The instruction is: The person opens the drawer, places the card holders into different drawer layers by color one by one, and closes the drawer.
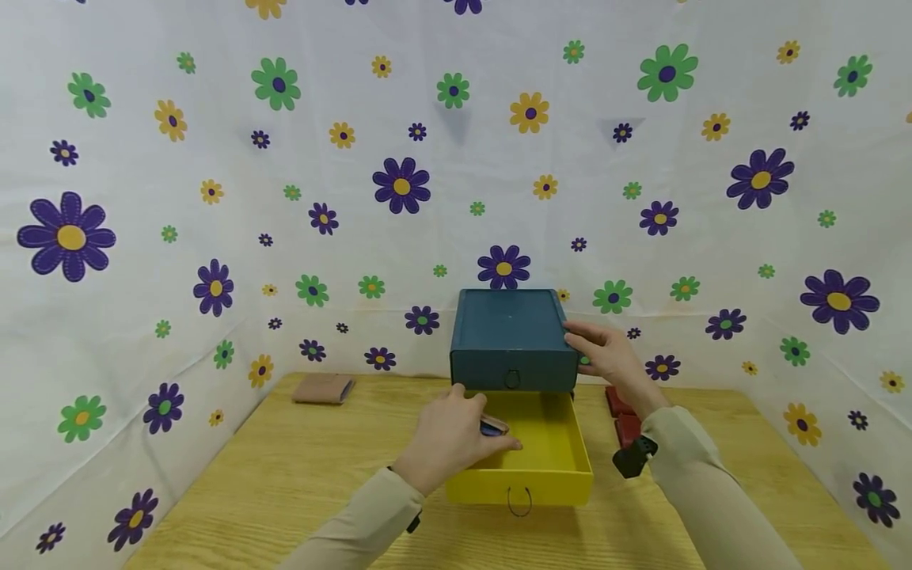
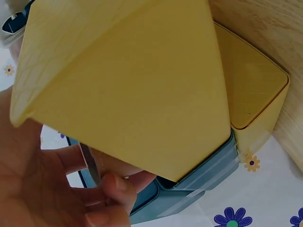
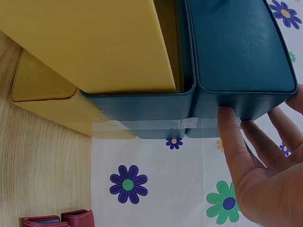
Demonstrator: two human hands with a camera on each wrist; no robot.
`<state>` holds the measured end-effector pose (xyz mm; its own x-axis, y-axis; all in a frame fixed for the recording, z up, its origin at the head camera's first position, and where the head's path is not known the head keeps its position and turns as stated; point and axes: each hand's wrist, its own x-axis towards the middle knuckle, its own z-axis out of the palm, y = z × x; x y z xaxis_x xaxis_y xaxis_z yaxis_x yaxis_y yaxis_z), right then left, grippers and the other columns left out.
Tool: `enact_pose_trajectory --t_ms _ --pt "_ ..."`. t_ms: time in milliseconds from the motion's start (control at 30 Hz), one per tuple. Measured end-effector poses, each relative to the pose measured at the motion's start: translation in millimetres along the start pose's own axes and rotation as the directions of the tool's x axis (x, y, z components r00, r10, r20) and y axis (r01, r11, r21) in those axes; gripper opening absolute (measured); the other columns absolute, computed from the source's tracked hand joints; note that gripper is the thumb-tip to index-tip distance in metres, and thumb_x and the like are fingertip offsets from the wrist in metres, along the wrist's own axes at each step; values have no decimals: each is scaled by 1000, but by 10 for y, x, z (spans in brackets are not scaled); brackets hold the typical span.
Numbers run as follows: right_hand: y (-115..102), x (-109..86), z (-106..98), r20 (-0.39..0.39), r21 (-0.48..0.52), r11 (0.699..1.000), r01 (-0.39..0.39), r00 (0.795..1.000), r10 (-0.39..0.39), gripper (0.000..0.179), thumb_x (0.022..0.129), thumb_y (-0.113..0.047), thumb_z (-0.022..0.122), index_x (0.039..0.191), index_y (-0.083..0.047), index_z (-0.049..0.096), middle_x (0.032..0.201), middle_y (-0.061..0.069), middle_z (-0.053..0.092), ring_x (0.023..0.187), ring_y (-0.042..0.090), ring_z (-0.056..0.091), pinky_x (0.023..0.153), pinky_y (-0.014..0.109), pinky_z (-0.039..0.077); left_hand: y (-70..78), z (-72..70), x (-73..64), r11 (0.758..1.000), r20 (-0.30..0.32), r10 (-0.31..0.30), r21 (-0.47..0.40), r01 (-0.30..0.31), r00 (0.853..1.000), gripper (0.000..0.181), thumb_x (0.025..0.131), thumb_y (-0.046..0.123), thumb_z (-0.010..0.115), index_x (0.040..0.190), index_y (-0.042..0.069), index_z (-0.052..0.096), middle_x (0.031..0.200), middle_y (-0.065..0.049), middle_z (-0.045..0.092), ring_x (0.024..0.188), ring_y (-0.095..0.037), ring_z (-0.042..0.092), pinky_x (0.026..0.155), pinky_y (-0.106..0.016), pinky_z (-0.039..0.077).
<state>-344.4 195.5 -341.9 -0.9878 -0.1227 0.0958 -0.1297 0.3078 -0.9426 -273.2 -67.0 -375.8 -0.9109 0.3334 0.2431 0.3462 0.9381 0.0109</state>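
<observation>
My left hand (image 1: 447,434) pinches a small tan wallet (image 1: 495,426) with a dark bluish inner edge, at the left side of the pulled-out yellow drawer (image 1: 549,431). In the left wrist view the wallet (image 2: 116,163) sits between thumb and fingers, partly hidden by the drawer's side. The drawer juts out of a stack of boxes, under the teal top drawer (image 1: 513,370), which is pushed in. Against the right side of that top box rest the extended fingers of my right hand (image 1: 606,355), which holds nothing.
A pinkish-tan wallet (image 1: 323,389) lies at the table's back left. Right of the stack are red wallets (image 1: 628,430), partly behind my right arm. Below the open drawer sits a yellow box (image 3: 45,82), and clear tape (image 3: 156,124) runs along the stack's side. Flowered cloth hangs behind.
</observation>
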Motion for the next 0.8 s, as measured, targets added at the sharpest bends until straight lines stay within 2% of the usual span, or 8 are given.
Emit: enact_pose_trajectory --t_ms 100,233,333,433,533,700,800 --pt "3 -2 4 -1 -3 1000 0 1000 0 53 102 -35 52 150 -15 42 155 14 39 133 39 49 101 47 47 -3 3 10 1000 22 8 -12 -8 1000 94 68 91 51 116 12 69 99 -12 64 68 -20 53 59 -29 54" --pt "7 -5 6 -3 -6 1000 0 1000 0 52 102 -34 51 150 -14 42 155 15 39 133 39 49 100 47 47 -8 -3 -3 999 54 12 -52 -9 998 96 68 91 50 117 11 69 99 -12 65 71 -21 54 65 -33 56" --pt "5 -8 10 -3 -9 1000 2 1000 -2 52 103 -34 51 150 -14 42 155 15 39 133 39 49 100 48 47 -25 -5 -9 996 47 2 -89 2 999 95 72 89 48 120 9 68 106 -13 67 77 -23 60 70 -37 59" --pt "1 -10 12 -1 -7 1000 5 1000 -5 53 102 -34 51 150 -14 42 155 15 38 133 39 49 100 48 47 -54 -10 -13 993 5 -13 -117 14 1000 89 78 84 49 119 7 68 105 -14 68 80 -25 64 70 -38 59" --pt "-2 -12 12 2 -3 1000 6 1000 -6 53 102 -35 52 150 -14 42 155 15 38 133 39 49 101 48 47 -89 -16 -21 993 -52 -12 -121 6 999 77 84 76 51 113 6 70 94 -10 68 75 -21 62 64 -33 58" --pt "-2 -16 11 3 0 1000 4 1000 -4 53 102 -35 52 150 -14 42 155 15 38 134 39 48 101 48 46 -153 -18 -37 991 -136 26 -126 -43 990 51 91 59 58 88 10 67 65 -1 52 57 -13 47 47 -22 39" --pt "-3 -21 16 4 -6 1000 1 1000 -1 53 102 -36 51 150 -15 41 155 14 38 134 39 48 101 48 46 -196 -8 -52 989 -163 35 -133 -57 986 42 92 54 61 77 14 61 58 2 42 52 -11 42 44 -21 32"
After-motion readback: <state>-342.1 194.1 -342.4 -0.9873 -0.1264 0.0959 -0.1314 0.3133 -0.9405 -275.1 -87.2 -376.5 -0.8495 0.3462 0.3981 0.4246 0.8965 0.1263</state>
